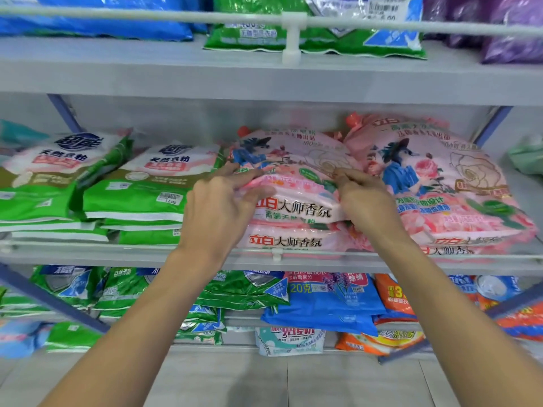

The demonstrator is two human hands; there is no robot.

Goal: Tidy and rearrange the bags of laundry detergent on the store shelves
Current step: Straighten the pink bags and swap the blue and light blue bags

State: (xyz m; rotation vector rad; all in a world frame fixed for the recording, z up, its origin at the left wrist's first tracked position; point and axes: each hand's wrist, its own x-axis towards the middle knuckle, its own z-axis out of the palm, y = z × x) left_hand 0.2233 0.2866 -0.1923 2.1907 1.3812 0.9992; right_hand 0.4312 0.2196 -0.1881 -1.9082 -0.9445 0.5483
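Shelf (pixel 117 255): left hand (pixel 219 208), right hand (pixel 368 201) pinch pink bag (pixel 296 171).

Two bare forearms show, the left forearm (pixel 141 318) coming in from 7 o'clock and the right forearm (pixel 458 304) from 5 o'clock, each slender and uncovered from the frame's edge to the wrist. The left hand (pixel 219 201) and right hand (pixel 365 198) are bare too, with slim fingers; the nails are blurred.

Pink rose-printed bag (pixel 296 171), green-white bags (pixel 141 189)
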